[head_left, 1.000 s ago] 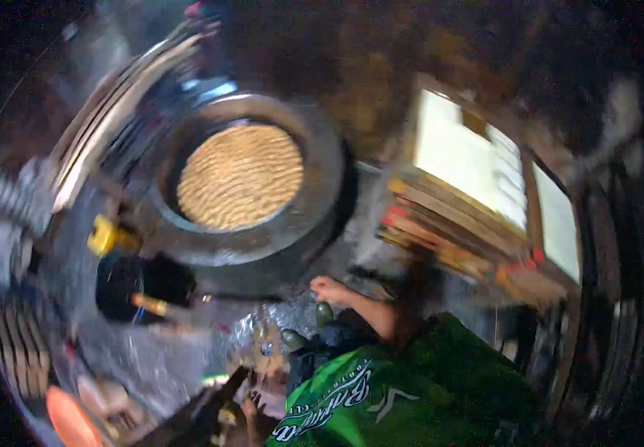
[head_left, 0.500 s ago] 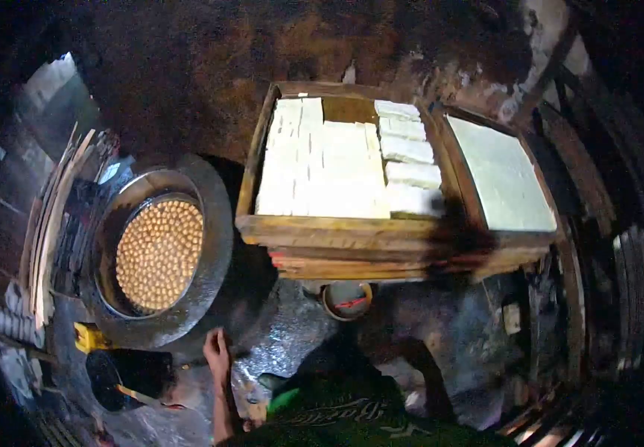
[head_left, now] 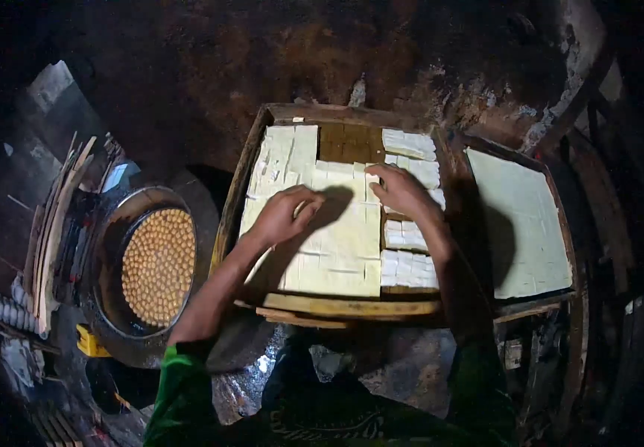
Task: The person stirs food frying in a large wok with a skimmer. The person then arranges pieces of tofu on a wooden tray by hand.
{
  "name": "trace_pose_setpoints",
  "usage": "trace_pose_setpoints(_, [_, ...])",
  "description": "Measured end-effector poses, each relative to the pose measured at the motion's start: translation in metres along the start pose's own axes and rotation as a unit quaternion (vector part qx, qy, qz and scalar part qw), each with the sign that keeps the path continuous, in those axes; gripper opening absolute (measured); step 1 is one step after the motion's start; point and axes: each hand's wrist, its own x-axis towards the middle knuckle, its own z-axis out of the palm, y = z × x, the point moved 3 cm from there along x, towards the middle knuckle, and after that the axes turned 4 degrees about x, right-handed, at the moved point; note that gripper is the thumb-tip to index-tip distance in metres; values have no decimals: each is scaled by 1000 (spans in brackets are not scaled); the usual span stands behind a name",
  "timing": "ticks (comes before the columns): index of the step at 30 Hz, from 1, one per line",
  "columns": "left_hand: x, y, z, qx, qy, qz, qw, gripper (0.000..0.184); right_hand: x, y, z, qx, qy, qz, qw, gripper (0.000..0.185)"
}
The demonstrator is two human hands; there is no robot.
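Pale cut blocks that look like tofu (head_left: 337, 246) lie in closely packed rows in a wooden tray (head_left: 351, 305). My left hand (head_left: 284, 216) hovers over the left part of these blocks, its fingers loosely curled, thumb a little apart, nothing visible in it. At the right edge of the packed rows is my right hand (head_left: 404, 194). Its bent thumb and forefinger are apart by the end of a row; whether they touch it I cannot tell. Separate rows of small white pieces (head_left: 407, 268) sit along the tray's right side, partly hidden by my right forearm.
Left of the tray, a large wok (head_left: 106, 294) holds many golden-brown pieces (head_left: 159, 264) in liquid. A second framed pale slab (head_left: 523, 223) is on the right. Wood strips (head_left: 57, 231) stand at far left, near a yellow object (head_left: 91, 343).
Both hands have come up over the tray; my left hand was low beside the wok. The view has shifted, with the tray now nearer and lower.
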Motion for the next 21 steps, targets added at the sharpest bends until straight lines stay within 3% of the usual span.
trace_pose_setpoints(2, [44,-44,30,22,-9,44,999,24,37,22,18,-90,-34,-5,995,46])
trace_pose_setpoints(3, [66,-68,44,17,-5,48,999,24,48,31,25,-107,-79,50,990,58])
trace_pose_setpoints(5, [93,-99,76,77,-50,169,981,33,65,57,40,-134,-95,1,986,63])
trace_pose_setpoints(8, [117,-123,103,152,-96,134,975,43,76,66,44,-131,-146,-31,980,61])
trace_pose_setpoints(9, [120,-128,112,195,-102,150,964,54,77,70,47,-121,-140,-24,982,57])
trace_pose_setpoints(13, [130,-125,116,128,-169,54,976,56,74,80,48,-54,-108,5,993,47])
trace_pose_setpoints(15, [125,-130,118,89,-39,110,989,51,71,84,55,-65,-63,-26,996,47])
trace_pose_setpoints(16, [125,-131,120,89,-38,108,989,51,71,85,55,-78,-14,-57,995,47])
trace_pose_setpoints(19, [122,-121,107,98,1,110,989,50,72,86,56,-29,-40,-57,997,49])
trace_pose_setpoints(20, [125,-116,99,77,-53,81,992,47,74,87,55,4,-62,-36,997,49])
trace_pose_setpoints(21, [128,-115,95,55,-107,53,991,45,79,85,46,-46,-75,-77,993,50])
